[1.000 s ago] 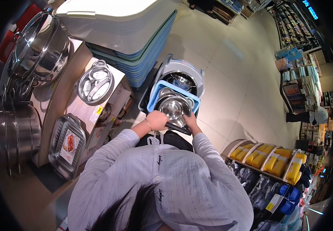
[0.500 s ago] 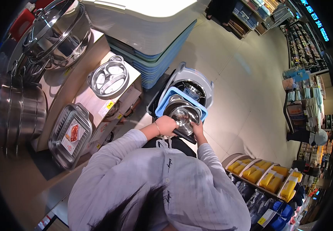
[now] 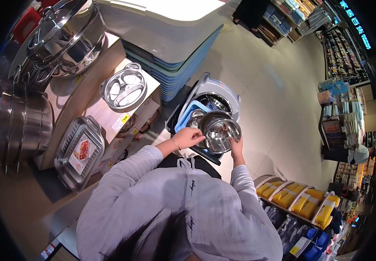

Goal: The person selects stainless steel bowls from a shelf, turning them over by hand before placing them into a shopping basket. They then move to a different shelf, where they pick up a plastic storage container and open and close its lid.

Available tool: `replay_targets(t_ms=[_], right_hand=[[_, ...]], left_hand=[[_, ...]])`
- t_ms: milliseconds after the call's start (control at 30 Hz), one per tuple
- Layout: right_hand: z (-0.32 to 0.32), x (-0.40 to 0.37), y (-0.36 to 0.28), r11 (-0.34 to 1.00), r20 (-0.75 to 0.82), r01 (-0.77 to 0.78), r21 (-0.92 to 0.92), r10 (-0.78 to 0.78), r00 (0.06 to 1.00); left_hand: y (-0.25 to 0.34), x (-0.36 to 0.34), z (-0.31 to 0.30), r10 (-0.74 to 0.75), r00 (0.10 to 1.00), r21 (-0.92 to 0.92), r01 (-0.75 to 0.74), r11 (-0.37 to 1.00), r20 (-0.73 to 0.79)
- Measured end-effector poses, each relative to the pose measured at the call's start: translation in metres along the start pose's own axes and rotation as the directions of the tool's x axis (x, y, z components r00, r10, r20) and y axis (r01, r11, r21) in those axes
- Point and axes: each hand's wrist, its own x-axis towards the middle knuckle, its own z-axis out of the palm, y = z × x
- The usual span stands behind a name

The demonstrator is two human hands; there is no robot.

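A shiny round steel bowl (image 3: 222, 134) is tilted above the blue basket, and my right hand (image 3: 236, 145) grips its right rim. My left hand (image 3: 188, 138) is at the left of the bowl with its fingers bent; whether they touch the rim or hold something is hard to tell. Beneath and left of the bowl, more steel dishes lie in the light blue basket (image 3: 182, 123). Behind the basket is a grey plastic tub (image 3: 233, 96) with a steel pot (image 3: 216, 103) inside.
At left, a wooden display (image 3: 99, 114) carries a divided steel plate (image 3: 127, 87), a ribbed tray (image 3: 76, 152) and large pots (image 3: 25, 124). Stacked bins (image 3: 166, 71) rise behind it. Yellow packages (image 3: 307, 204) fill a shelf at lower right. A person in black (image 3: 248, 15) stands far off.
The steel bowl has been lifted and moved right in my right hand, uncovering dishes in the basket. My left hand no longer lies over the basket's dishes as before.
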Motion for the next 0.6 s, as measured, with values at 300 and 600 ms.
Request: replay_targets(t_ms=[300,600], right_hand=[[-0.043,-0.035,-0.007,0.942,-0.197,-0.036,0.333,0.107,0.975],[-0.071,-0.109,-0.014,0.866,-0.296,-0.158,0.475,0.326,0.898]], left_hand=[[-0.106,0.066,-0.002,-0.45,0.888,-0.004,0.452,0.892,0.094],[-0.138,0.084,0.028,-0.556,0.831,0.381,0.522,0.764,-0.024]])
